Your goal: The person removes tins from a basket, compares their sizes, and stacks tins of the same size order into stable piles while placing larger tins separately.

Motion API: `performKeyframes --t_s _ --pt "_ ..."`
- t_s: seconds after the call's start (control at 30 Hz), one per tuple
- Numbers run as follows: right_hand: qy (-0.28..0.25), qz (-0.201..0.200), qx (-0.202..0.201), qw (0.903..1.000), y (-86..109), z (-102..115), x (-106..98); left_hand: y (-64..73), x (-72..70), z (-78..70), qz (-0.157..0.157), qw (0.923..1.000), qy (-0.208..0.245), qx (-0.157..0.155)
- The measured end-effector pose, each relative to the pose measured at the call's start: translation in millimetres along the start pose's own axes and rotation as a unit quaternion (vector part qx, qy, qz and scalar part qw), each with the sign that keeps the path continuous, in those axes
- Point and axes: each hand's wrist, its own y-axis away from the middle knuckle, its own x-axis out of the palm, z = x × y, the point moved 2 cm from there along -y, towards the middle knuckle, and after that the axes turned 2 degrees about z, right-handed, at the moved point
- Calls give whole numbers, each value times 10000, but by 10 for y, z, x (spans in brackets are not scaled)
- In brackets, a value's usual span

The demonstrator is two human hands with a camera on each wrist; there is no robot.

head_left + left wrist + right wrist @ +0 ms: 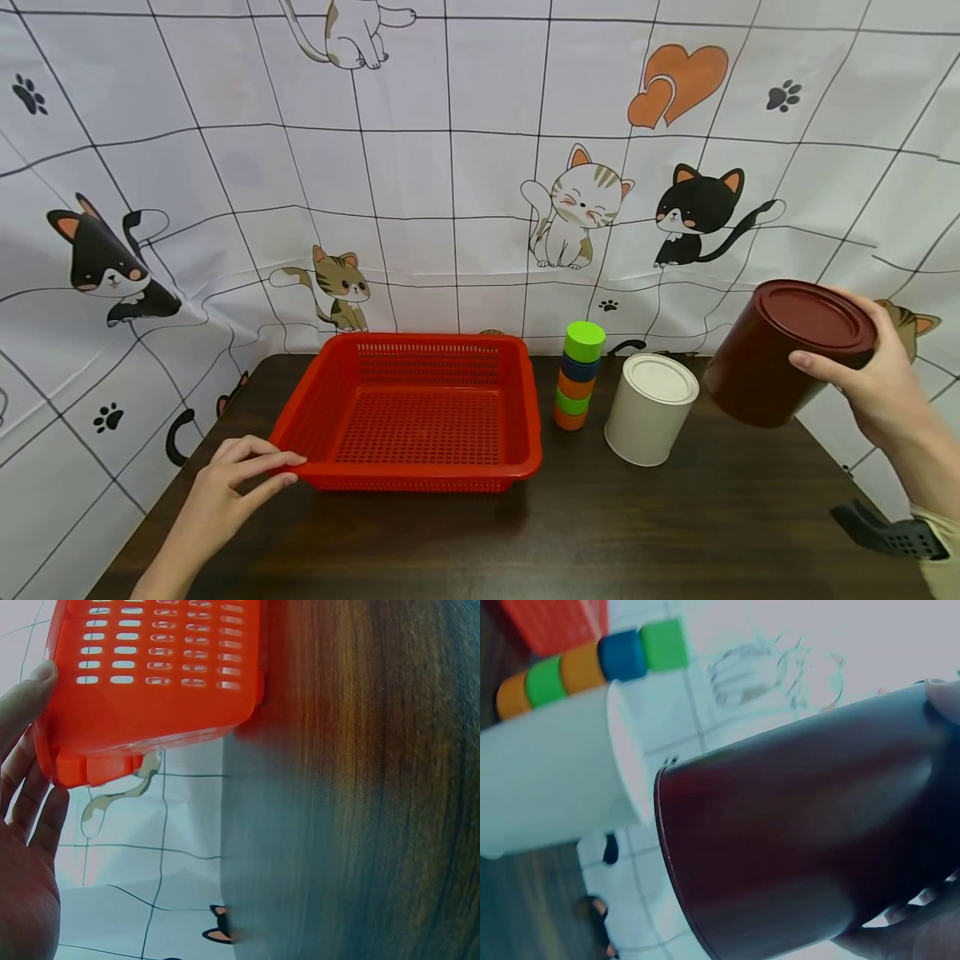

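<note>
My right hand (881,367) grips a dark red-brown canister (776,358) near its lidded top, thumb on the near side. The canister is tilted and held up at the right, beside a white lidded canister (651,412) that stands on the table. In the right wrist view the red-brown canister's (802,832) bottom rim is level with the white one's top. At the left, my left hand (228,492) pinches the front left corner of a red perforated plastic basket (420,471), thumb over the rim and fingers below, as the left wrist view shows. No items lie inside the basket.
A stack of green, blue and orange round pieces (576,375) stands between the basket and the white canister. All rest on a dark wooden table (600,542). Behind hangs a white cloth (480,192) with a grid and cartoon cats. A dark strap (888,533) circles the right wrist.
</note>
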Motion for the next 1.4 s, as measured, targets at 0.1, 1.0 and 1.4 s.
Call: performKeyframes --t_s 0.1,1.0,1.4 --pt "211 -82 75 9997 -2 -114 -62 -2 -1 1 1 10000 1 9" --pt "2366 -105 1114 9652 101 -1093 -343 3 8 3 11 9999 102 -89" --pt "2361 200 938 9670 168 -1238 -270 12 -8 -21 54 9997 18 -220"
